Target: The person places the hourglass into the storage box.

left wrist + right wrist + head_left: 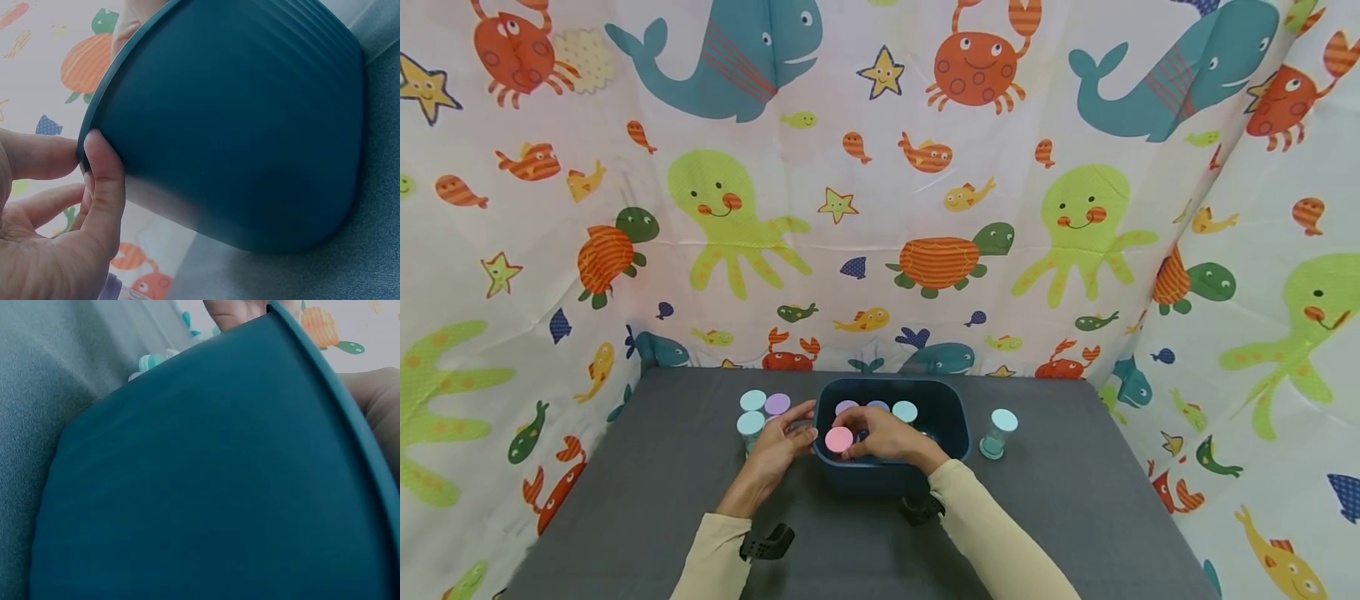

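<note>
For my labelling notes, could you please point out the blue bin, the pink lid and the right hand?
Blue bin (874, 481): head view, front wall.
Pink lid (838, 439): head view, top face.
Right hand (886, 435): head view, back of hand.

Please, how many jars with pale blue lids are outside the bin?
3: a rear jar and a nearer jar left of the bin, and a lone jar on its right. The left hand may hide others.

We see bright, even light on the patterned curtain (880, 125), a soft shadow before the bin (872, 478) on the tabletop (1060, 508), and dimmer, bluish, hazy wrist views.
</note>
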The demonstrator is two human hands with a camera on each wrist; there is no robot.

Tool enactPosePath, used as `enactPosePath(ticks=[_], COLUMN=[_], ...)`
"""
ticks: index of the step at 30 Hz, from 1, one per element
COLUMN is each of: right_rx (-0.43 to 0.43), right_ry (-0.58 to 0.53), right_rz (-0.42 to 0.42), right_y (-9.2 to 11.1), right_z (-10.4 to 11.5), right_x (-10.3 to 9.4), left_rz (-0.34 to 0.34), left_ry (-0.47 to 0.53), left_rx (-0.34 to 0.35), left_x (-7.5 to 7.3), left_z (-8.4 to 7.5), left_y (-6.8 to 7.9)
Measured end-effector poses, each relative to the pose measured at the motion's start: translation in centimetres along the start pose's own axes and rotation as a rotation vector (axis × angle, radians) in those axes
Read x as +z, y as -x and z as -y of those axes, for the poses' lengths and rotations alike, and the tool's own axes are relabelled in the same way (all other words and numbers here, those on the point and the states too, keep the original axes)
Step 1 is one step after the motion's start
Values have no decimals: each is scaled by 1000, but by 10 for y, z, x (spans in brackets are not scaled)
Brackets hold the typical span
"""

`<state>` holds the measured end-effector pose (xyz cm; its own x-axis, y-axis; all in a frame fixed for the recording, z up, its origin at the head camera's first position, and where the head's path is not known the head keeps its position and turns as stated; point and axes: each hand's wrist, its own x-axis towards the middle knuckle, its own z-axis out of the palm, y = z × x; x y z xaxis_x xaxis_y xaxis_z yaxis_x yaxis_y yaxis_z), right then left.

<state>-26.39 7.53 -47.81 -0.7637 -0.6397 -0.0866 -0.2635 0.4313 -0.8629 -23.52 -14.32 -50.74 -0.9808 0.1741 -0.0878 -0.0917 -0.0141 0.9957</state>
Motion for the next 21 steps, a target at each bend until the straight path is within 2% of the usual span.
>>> enactPosePath(ticks=[9,16,21], right_rx=[32,38,53], right_ry=[24,118,145], right_rz=[17,21,21], right_y=[3,0,-4], right_z=[-10,-9,-6], right_x=[8,8,4], left_rz=[-25,-3,-3], left_ry=[12,9,2], left_rx=[-35,-22,-20], left_x=[3,2,1], left_z=[5,2,-1], left_y=[6,5,-1])
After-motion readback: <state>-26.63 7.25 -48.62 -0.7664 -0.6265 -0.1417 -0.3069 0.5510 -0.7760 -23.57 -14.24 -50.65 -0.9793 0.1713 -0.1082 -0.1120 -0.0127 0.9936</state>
